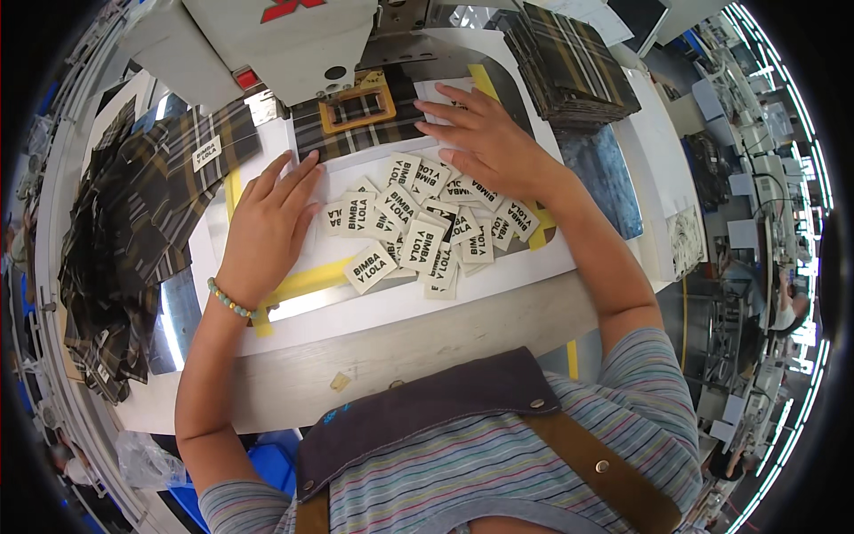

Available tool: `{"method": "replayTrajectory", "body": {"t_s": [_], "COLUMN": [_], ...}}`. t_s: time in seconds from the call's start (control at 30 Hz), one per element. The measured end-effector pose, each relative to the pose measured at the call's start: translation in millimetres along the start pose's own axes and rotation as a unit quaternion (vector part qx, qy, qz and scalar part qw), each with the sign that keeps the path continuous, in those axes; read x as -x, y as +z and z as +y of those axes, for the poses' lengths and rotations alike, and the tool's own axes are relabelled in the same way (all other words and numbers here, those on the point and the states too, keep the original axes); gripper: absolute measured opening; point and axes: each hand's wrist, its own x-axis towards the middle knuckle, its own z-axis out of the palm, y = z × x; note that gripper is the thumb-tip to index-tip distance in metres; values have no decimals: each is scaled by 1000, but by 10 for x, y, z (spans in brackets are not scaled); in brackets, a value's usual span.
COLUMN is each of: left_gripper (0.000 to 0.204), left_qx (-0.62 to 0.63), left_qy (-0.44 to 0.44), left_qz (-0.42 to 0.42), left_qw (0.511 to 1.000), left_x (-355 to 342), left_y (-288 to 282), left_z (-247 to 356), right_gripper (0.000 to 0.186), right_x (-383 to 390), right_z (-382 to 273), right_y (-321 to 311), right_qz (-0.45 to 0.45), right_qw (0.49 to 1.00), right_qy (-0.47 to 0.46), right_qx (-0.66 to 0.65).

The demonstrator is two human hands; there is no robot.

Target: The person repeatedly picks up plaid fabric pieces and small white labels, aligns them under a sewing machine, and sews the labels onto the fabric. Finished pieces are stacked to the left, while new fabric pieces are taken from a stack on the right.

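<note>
White worktop under sewing machine. Left hand flat, fingers together, on white template. Right hand spread, pressing plaid fabric. Square cream labels heaped mid-worktop, between hands.

Sewing machine: upper body cut off by the top edge. Beneath its head, the plaid fabric is partly concealed. Right of the machine, the right hand hides its palm's contact. Background workstations too small to identify.

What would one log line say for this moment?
left hand: flat on white template | right hand: pressing plaid fabric | labels: loose pile
</note>
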Motion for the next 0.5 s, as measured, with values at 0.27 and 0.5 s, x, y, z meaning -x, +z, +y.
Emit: {"method": "replayTrajectory", "body": {"t_s": [0.27,0.5], "left_gripper": [49,55], "left_qx": [21,27], "left_qy": [-5,-8], "left_qz": [52,32], "left_qw": [998,999], "left_x": [24,33], "left_y": [-80,-36], "left_z": [-40,-34], "right_gripper": [51,58], "right_x": [-35,7], "right_z": [-20,-3], "right_y": [-47,22], "right_qz": [2,-26], "right_qw": [999,999], "right_qy": [-6,-23], "right_qx": [-48,9]}}
